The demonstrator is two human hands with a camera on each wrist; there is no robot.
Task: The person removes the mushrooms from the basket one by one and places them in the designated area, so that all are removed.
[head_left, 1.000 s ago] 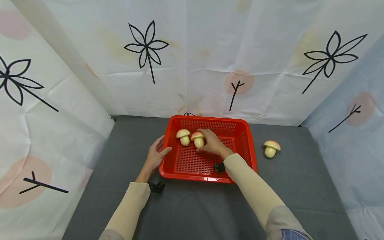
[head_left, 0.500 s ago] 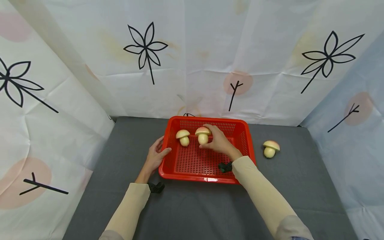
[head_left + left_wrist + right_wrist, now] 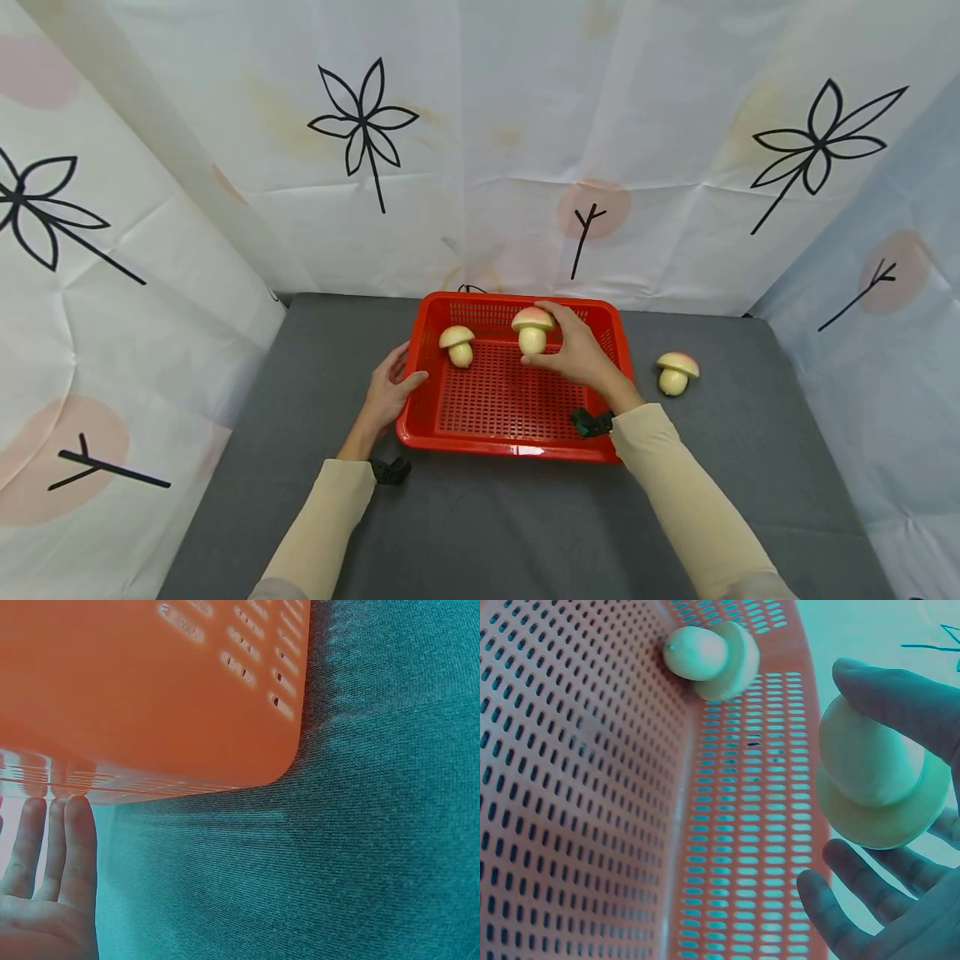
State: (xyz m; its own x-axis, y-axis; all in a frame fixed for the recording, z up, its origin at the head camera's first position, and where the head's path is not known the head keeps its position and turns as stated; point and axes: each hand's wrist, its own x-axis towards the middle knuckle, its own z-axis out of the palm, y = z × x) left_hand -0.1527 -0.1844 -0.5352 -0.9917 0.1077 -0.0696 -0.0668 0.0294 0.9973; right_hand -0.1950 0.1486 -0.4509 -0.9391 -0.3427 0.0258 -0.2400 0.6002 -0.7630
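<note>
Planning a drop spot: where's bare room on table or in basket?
Free: table between sleeves, before red basket; basket floor's near middle; table right of loose mushroom. Crowded: basket's far part (inner mushroom, right hand, held mushroom); left rim (left hand).

Right hand (image 3: 579,348) shifted rightward across the basket (image 3: 517,450), gripped mushroom (image 3: 532,333) carried along and raised higher, wider gap between it and the other mushroom (image 3: 458,346) than a second ago, right sleeve (image 3: 690,492) shifted the same way.
</note>
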